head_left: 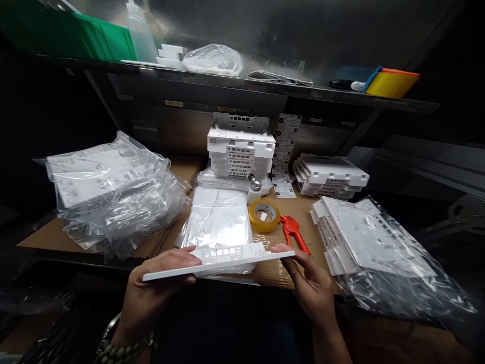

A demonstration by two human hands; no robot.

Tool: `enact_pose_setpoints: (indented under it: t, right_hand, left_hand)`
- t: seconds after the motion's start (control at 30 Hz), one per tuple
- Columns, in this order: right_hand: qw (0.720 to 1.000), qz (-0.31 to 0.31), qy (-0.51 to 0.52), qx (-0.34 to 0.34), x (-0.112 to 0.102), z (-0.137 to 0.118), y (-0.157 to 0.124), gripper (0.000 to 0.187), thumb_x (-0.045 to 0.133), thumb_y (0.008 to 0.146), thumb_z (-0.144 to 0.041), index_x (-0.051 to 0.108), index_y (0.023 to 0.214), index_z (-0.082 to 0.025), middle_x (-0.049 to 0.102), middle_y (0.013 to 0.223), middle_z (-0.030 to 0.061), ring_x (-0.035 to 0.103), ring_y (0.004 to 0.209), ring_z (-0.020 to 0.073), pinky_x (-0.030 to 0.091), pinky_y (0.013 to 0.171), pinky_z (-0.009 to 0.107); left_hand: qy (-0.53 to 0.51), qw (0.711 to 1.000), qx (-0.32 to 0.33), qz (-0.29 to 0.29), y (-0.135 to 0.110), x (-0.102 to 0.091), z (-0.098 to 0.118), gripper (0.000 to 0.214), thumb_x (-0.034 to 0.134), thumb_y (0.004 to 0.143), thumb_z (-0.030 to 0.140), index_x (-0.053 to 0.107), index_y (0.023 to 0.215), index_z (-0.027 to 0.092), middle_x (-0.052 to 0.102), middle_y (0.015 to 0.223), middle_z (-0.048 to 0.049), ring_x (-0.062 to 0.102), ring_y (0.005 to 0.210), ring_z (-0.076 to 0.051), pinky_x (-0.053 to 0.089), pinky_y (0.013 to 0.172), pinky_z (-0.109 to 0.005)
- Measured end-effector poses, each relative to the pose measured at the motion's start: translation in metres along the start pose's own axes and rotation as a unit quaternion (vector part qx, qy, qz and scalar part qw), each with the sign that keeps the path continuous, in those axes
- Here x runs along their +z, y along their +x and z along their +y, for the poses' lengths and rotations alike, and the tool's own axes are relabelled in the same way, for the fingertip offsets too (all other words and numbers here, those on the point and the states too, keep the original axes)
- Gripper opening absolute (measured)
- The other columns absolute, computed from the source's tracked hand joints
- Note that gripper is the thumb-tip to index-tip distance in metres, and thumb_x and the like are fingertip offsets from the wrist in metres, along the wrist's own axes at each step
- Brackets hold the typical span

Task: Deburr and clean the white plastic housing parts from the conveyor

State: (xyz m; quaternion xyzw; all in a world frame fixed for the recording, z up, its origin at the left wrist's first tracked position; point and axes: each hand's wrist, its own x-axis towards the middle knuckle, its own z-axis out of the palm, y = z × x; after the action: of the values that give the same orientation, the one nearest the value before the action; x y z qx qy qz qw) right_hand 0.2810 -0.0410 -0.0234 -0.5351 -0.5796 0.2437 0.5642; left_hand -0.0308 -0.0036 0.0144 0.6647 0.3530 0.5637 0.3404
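A white plastic panel (pixel 227 264) with small cut-outs is held nearly edge-on before me, at the front of the bench. My left hand (pixel 161 278) grips its left end, fingers on top. At the other end, my right hand (pixel 308 280) pinches the panel's corner. Behind and partly under the panel lies a pile of clear plastic bags (pixel 220 215). A yellow tape roll (pixel 264 216) and a red air blow gun (pixel 293 233) rest on the cardboard just beyond my right hand.
Bagged white panels (pixel 102 177) are heaped at left, more panels (pixel 379 237) at right. White housings (pixel 242 151) are stacked at the back, beside a label strip (pixel 287 151) and small dispenser bottle (pixel 254 192). Overhead, a shelf (pixel 265 86) carries a green bin (pixel 76 38) and yellow container (pixel 392 83).
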Motion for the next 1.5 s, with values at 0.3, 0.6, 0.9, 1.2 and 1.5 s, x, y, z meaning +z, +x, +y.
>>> enact_pose_setpoints:
  t: [0.3,0.6,0.9,1.2,1.5]
  right_hand:
    - [0.958,-0.111,-0.263,0.009,-0.002,0.023,0.092,0.038,0.046,0.106,-0.039,0.075,0.126,-0.026,0.074,0.132,0.0067,0.065,0.128,0.0284,0.053,0.107,0.046]
    - [0.827,-0.34,-0.446,0.044,0.056,0.059,0.193,0.02,0.071,0.096,-0.036,0.072,0.092,-0.017,0.075,0.094,0.0032,0.071,0.09,0.0182,0.058,0.09,0.041]
    - [0.871,-0.269,-0.409,-0.036,0.026,0.037,0.227,0.025,0.055,0.1,-0.036,0.073,0.109,-0.022,0.078,0.106,0.0073,0.074,0.094,0.0226,0.054,0.077,0.029]
    - [0.812,-0.258,-0.519,-0.062,0.063,0.016,0.264,0.019,0.064,0.101,-0.032,0.07,0.112,-0.017,0.07,0.118,0.0077,0.069,0.1,0.0199,0.058,0.091,0.041]
    - [0.779,-0.289,-0.55,-0.084,0.071,0.013,0.26,0.021,0.064,0.102,-0.032,0.069,0.115,-0.017,0.07,0.12,0.008,0.07,0.103,0.0205,0.059,0.094,0.042]
  left_hand:
    - [0.047,0.992,-0.035,0.113,-0.011,-0.003,-0.002,0.011,0.085,0.081,0.024,0.082,0.091,0.027,0.081,0.095,-0.0007,0.076,0.096,-0.024,0.06,0.095,-0.033]
    - [0.135,0.98,-0.05,0.136,-0.014,0.024,-0.019,0.013,0.078,0.089,0.029,0.08,0.101,0.028,0.08,0.101,-0.0025,0.076,0.095,-0.022,0.061,0.085,-0.028]
    - [0.135,0.979,-0.056,0.143,-0.021,0.023,-0.034,0.023,0.074,0.091,0.034,0.081,0.113,0.034,0.083,0.11,-0.0026,0.079,0.099,-0.027,0.063,0.093,-0.032]
    - [0.165,0.981,-0.026,0.096,-0.017,0.024,-0.042,0.026,0.074,0.091,0.035,0.078,0.116,0.039,0.082,0.109,0.0024,0.08,0.096,-0.023,0.063,0.09,-0.025]
    - [0.143,0.984,-0.058,0.084,-0.018,0.024,-0.038,0.02,0.075,0.092,0.034,0.076,0.112,0.037,0.082,0.105,0.0062,0.079,0.092,-0.015,0.058,0.086,-0.013]
